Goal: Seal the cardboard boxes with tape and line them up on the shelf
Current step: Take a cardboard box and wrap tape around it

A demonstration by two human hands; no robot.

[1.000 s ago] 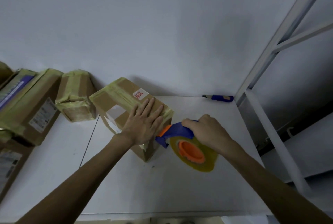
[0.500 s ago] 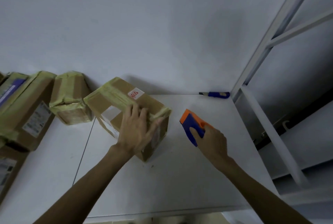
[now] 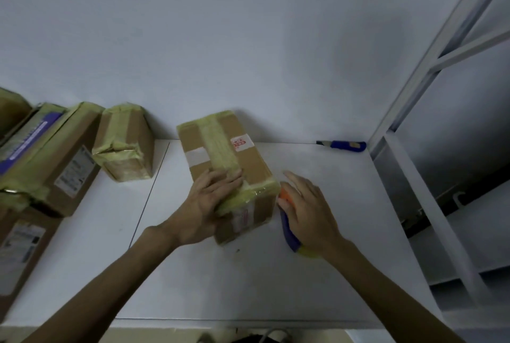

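Now that the tape dispenser (image 3: 288,235) has come away from the cardboard box (image 3: 220,155) and sits low just beside its near right corner, the strip over that end looks finished. The right hand (image 3: 309,215) holds the dispenser, forefinger stretched forward. The left hand (image 3: 204,204) lies on the box's near end, fingers spread flat over the tape. The box has swung from slantwise to point at the wall (image 3: 248,39), probably ready to join the taped boxes (image 3: 124,146) at left. All rests on a white shelf (image 3: 317,273), with a blue knife (image 3: 345,146) at the back and a metal frame (image 3: 414,100) on the right.
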